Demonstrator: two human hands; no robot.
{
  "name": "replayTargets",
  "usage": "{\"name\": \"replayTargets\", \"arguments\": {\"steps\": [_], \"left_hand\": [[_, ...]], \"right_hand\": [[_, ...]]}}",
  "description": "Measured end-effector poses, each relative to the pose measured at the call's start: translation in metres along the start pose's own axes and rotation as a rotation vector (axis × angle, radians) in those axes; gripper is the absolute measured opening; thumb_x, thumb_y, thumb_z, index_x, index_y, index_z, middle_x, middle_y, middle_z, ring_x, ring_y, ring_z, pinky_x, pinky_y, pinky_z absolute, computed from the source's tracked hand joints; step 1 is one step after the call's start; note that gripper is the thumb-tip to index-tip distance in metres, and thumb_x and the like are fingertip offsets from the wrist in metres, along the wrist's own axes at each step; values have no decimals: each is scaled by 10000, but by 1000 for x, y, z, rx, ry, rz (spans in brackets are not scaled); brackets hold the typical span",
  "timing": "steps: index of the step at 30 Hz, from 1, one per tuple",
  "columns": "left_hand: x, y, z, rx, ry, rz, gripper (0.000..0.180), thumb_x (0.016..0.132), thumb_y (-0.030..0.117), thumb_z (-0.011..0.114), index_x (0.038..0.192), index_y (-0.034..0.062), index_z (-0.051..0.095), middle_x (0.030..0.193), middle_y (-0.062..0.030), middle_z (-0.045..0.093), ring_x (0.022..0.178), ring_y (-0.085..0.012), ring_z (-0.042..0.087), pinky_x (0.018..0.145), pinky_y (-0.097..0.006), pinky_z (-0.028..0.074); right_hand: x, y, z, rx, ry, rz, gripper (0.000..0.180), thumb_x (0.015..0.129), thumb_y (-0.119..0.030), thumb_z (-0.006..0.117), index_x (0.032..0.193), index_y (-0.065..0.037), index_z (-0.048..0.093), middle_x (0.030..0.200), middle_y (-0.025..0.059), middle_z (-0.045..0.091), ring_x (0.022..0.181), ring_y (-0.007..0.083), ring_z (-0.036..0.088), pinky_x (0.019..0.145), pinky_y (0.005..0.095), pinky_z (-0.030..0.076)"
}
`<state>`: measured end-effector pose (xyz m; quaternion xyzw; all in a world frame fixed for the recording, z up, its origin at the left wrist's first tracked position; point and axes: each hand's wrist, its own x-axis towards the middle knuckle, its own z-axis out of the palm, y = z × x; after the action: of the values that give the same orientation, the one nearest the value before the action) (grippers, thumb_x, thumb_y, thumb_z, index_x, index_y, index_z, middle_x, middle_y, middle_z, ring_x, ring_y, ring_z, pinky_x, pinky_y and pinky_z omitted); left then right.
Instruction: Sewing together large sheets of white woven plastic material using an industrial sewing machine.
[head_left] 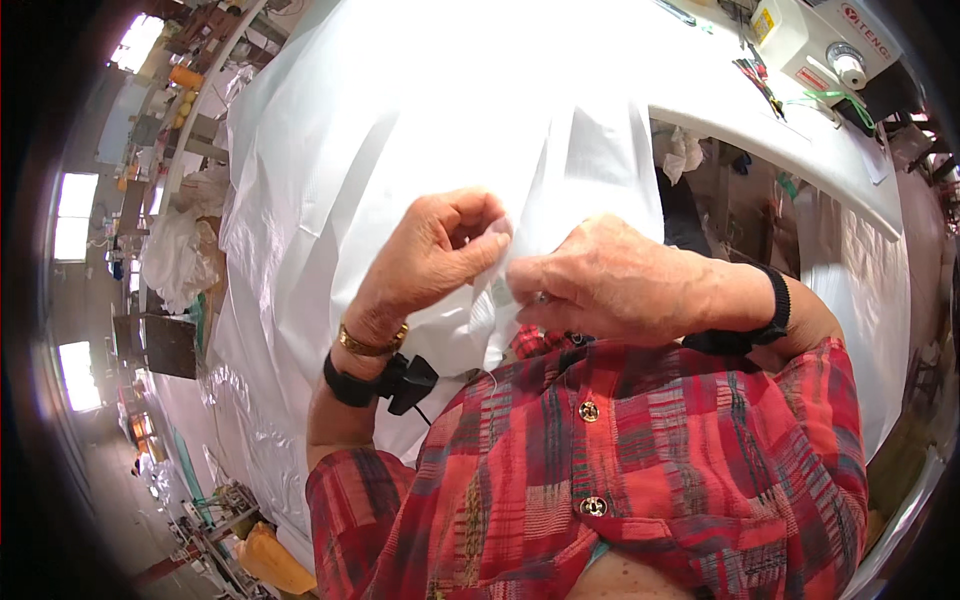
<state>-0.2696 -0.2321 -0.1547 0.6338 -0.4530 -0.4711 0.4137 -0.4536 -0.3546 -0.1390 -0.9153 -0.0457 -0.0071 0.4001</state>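
Plaid shirt (640, 450) nearest, filling the lower frame. White cloth (410, 140) just beyond it, in front of the chest, spreading away toward the top of the view. Its long axis runs roughly away from the wearer, folds fanning outward; near end gathers to a narrow strip between the hands, pointing down at the shirt. Left hand (432, 248): thumb and forefinger pinch the cloth's near edge. Right hand (625, 280) close beside it, fingers curled and blurred, tips hidden; cannot tell whether they grip. Cloth's left side drops in loose folds; right edge stops short of the curved rim of the white surface (730, 95), a dark gap between. Sewing machine (815, 50) at far right, well apart from both hands. Little room between hands and shirt.
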Motion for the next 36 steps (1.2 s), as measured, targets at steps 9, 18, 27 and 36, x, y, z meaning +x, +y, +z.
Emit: {"name": "replayTargets", "arguments": {"steps": [9, 18, 27, 36], "left_hand": [[-4, -19, 20, -250, -30, -17, 37, 904, 28, 617, 931, 4, 616, 817, 44, 579, 744, -16, 523, 649, -192, 446], [4, -21, 31, -101, 103, 21, 189, 974, 147, 613, 824, 54, 544, 701, 96, 404, 644, 5, 344, 522, -195, 284], [0, -16, 13, -121, 205, 97, 157, 950, 116, 637, 853, -7, 637, 697, 54, 561, 640, -10, 457, 557, -176, 357], [0, 27, -4, -2, 331, 235, 76, 908, 34, 629, 879, -25, 668, 706, 34, 604, 630, -11, 507, 543, -183, 403]], "right_hand": [[13, 12, 28, 38, 160, -200, 166, 886, -147, 610, 800, -27, 534, 649, 151, 586, 656, 367, 631, 583, 442, 488], [9, 13, 23, -26, -63, -207, 169, 847, -178, 625, 813, -20, 576, 673, 153, 615, 659, 359, 643, 595, 441, 494], [-55, 114, 35, -488, 990, 333, 435, 812, -117, 729, 1186, -10, 535, 1046, 176, 583, 1003, 328, 580, 846, 409, 482], [-67, 96, 40, -221, 635, 160, 135, 892, -106, 597, 885, 28, 586, 828, 176, 569, 804, 377, 570, 709, 423, 471]]}}
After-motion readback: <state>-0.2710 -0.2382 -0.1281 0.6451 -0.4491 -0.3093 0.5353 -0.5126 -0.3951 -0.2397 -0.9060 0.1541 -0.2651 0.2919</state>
